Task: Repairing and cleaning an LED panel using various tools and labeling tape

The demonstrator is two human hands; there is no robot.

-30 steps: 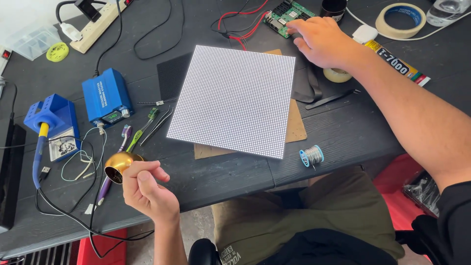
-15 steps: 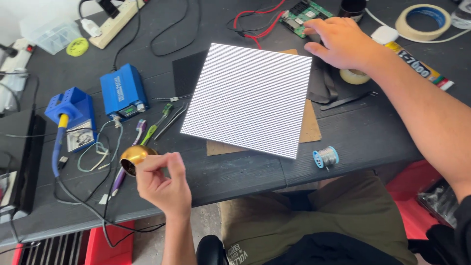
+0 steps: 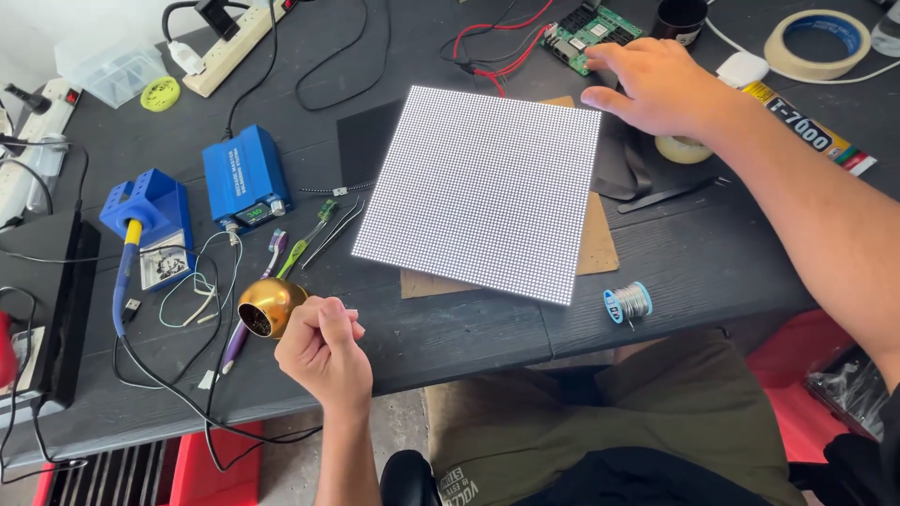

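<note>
A square LED matrix panel (image 3: pixel 483 187) lies tilted on a brown board (image 3: pixel 600 248) in the middle of the dark table (image 3: pixel 712 253). My right hand (image 3: pixel 661 84) rests with fingers spread at the panel's far right corner, next to a green circuit board (image 3: pixel 589 28); it holds nothing. My left hand (image 3: pixel 323 351) is curled into a fist at the table's near edge and touches a round gold tip-cleaner pot (image 3: pixel 269 306). Whether something small sits inside the fist is hidden.
Left of the panel stand a blue soldering station (image 3: pixel 244 178) and a blue iron stand (image 3: pixel 150 220), with tweezers (image 3: pixel 333 230) and cables. A solder spool (image 3: pixel 628 302), tape rolls (image 3: pixel 816 42), a glue tube (image 3: pixel 806 126) and a power strip (image 3: pixel 234 47) lie around.
The view has shifted slightly. My right hand has slid a little toward the panel's corner. My left fist stays beside the gold pot.
</note>
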